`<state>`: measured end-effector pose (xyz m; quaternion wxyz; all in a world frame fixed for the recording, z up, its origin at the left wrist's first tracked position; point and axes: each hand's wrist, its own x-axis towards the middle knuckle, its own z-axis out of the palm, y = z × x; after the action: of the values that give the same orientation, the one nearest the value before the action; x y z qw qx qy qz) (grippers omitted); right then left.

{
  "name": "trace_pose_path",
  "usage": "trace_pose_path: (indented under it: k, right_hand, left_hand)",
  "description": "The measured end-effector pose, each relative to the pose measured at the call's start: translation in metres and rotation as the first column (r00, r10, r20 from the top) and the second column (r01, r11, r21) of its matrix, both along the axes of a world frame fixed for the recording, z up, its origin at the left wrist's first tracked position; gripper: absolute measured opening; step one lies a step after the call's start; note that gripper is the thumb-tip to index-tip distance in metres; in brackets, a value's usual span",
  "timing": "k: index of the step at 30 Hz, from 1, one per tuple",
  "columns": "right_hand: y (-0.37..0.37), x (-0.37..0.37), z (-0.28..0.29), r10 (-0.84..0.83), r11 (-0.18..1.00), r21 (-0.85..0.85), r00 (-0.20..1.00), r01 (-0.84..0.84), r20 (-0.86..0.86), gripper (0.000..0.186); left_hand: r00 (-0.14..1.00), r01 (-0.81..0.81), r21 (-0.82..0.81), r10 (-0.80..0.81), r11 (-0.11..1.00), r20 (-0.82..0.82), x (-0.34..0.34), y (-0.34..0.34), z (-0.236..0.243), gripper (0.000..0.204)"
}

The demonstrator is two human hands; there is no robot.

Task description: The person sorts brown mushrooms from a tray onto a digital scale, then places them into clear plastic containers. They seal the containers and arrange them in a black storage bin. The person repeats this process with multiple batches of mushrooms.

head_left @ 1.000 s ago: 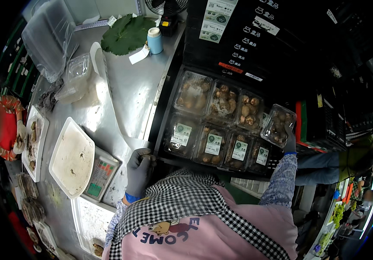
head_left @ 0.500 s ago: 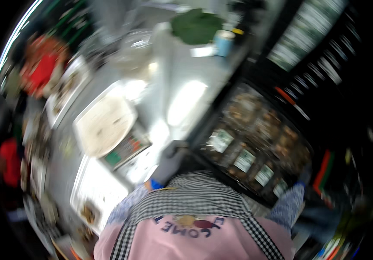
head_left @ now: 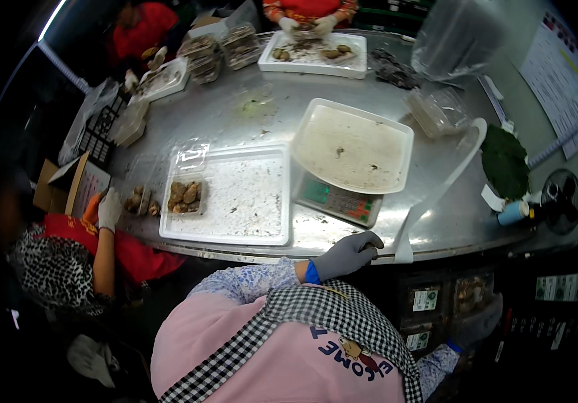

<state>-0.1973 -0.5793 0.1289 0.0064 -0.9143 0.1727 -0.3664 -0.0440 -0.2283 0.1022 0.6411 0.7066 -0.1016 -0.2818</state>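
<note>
My left hand (head_left: 348, 256), in a grey glove with a blue cuff, is at the front edge of the metal table. Its fingers are curled together, and whatever they may hold is hidden. Lower down, my right hand (head_left: 478, 321), gloved the same way, lies over labelled clear packs (head_left: 474, 292) of brown rounded pieces in a dark crate. Its fingers are too dim to read. Just beyond my left hand, a digital scale (head_left: 339, 201) carries a cream plastic tray (head_left: 363, 144) with dark specks in it.
A white tray (head_left: 245, 195) holds an open clear box of brown pieces (head_left: 185, 197). Co-workers stand at the left and far sides, with another white tray (head_left: 306, 66) and stacked packs (head_left: 201, 57). At right are a small fan (head_left: 562, 201), a blue roll (head_left: 513, 213) and plastic bags.
The view has swung round toward the table, and the crate now appears at the lower right. My left hand is by the table edge; my right stays at the crate's packs.
</note>
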Motion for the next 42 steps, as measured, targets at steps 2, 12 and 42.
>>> trace_pose_path:
  k: [2,12,42]
  right_hand:
    - [0.052,0.064,-0.009,0.275,0.871,0.384,0.952,-0.305,0.134,0.026]
    - [0.334,0.193,-0.041,0.995,-0.077,0.542,-0.028,-0.837,0.099,0.019]
    - [0.489,0.24,-0.063,0.999,0.011,1.0,-0.037,0.013,-0.01,0.024]
  left_hand:
    - [0.99,-0.133,-0.023,0.132,0.991,-0.05,0.0,0.025,0.009,0.022]
    - [0.677,-0.725,-0.034,0.721,0.688,0.15,-0.021,0.19,-0.025,0.026]
    - [0.396,-0.834,0.107,0.452,0.541,0.799,0.016,0.383,-0.045,0.035]
